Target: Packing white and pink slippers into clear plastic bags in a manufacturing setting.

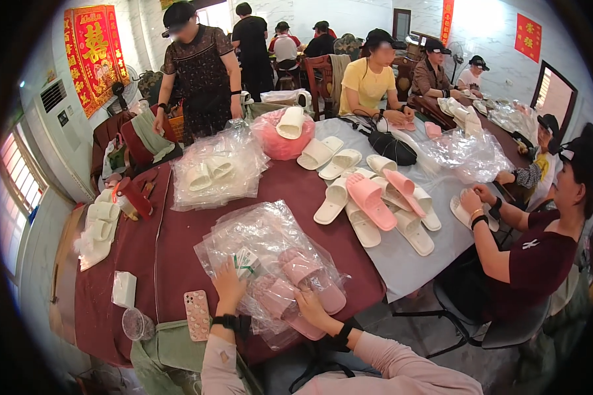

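Close in front of me, a pair of pink slippers (pixel 301 264) lies on a stack of clear plastic bags (pixel 257 227) on the dark red tablecloth. My left hand (pixel 229 284) is closed at the edge of a small white card with green marks (pixel 246 262), beside the slippers' left side. The thumb is partly hidden. My right hand (pixel 311 309) grips the near part of the slippers, between the two soles. Beyond and to the right, white slippers and two pink slippers (pixel 370 197) are heaped on a grey cloth.
A patterned phone (pixel 197 316), a clear plastic cup (pixel 138 324) and a white box (pixel 124 289) lie left of me. Farther back are bagged white slippers (pixel 211 172) and a red thermos (pixel 134 197). A co-worker (pixel 540 243) sits at right, handling a white slipper; others work beyond.
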{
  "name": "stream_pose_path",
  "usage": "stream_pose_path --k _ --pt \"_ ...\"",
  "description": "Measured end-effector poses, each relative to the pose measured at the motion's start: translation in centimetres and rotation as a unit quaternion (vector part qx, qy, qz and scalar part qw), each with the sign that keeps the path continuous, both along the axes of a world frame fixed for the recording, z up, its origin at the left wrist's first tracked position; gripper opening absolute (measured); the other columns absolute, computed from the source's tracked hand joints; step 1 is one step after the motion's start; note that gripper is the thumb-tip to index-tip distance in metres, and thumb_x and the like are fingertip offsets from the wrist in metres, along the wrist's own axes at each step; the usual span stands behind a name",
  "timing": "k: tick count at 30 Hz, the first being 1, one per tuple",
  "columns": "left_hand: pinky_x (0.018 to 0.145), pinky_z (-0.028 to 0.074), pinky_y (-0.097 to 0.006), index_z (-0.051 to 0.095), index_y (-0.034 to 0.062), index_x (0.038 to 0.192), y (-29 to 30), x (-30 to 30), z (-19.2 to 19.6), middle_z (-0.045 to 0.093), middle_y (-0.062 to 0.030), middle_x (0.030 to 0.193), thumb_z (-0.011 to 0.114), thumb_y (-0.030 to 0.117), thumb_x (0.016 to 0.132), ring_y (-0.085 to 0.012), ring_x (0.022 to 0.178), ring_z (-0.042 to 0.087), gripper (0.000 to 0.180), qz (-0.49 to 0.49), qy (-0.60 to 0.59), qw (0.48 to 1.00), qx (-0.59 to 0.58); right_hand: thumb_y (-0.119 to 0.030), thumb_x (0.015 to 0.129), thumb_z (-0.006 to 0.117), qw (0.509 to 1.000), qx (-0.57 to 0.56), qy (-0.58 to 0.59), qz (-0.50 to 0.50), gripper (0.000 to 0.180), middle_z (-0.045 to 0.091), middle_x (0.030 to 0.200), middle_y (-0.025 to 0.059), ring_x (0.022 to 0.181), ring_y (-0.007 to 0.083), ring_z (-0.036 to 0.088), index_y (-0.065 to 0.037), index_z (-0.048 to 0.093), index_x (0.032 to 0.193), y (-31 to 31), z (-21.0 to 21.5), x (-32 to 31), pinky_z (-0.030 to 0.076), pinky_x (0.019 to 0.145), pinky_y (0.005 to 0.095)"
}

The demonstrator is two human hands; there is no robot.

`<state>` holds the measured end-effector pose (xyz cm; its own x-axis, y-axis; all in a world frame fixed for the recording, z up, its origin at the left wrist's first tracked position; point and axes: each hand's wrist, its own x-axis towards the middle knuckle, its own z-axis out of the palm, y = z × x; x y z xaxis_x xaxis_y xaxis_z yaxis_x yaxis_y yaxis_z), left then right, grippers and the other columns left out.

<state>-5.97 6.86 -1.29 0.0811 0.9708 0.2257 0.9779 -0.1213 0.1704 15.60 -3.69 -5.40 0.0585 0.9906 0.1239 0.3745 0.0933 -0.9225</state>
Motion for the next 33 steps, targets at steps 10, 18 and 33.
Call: stream_pose_path --k 10,18,33 --pt "0.093 0.038 -0.044 0.043 -0.0016 0.123 -0.1 1.6 -0.1 0.046 -0.0202 0.120 0.070 0.022 0.068 -0.0405 0.109 0.046 0.066 0.121 -0.353 0.925 0.067 -0.018 0.093 0.044 0.967 -0.058 0.188 -0.163 0.027 0.055 0.102 0.0224 0.089 0.0382 0.053 0.006 0.054 0.099 -2.4 5.7 0.6 0.041 0.080 0.0444" --pt "0.098 0.033 -0.048 0.039 -0.0028 0.131 -1.6 2.2 -1.0 0.044 -0.0305 0.123 0.062 0.027 0.078 -0.0439 0.114 0.042 0.064 0.052 -0.041 0.997 0.033 -0.012 0.090 0.046 0.980 0.125 -0.040 -0.149 0.018 0.053 0.086 0.0227 0.083 0.0405 0.048 0.003 0.054 0.087 -3.3 -0.4 3.3 0.037 0.079 0.0468" --pt "0.080 0.049 -0.035 0.050 0.0028 0.119 -8.3 4.3 -8.8 0.061 -0.0088 0.105 0.044 0.042 0.095 -0.0222 0.091 0.060 0.047 -0.033 -0.745 0.519 -0.417 -0.040 0.083 0.061 0.996 -0.036 0.081 -0.008 0.051 0.053 0.109 0.0279 0.103 0.0356 0.052 0.008 0.054 0.099 -3.8 6.0 1.7 0.042 0.084 0.0428"
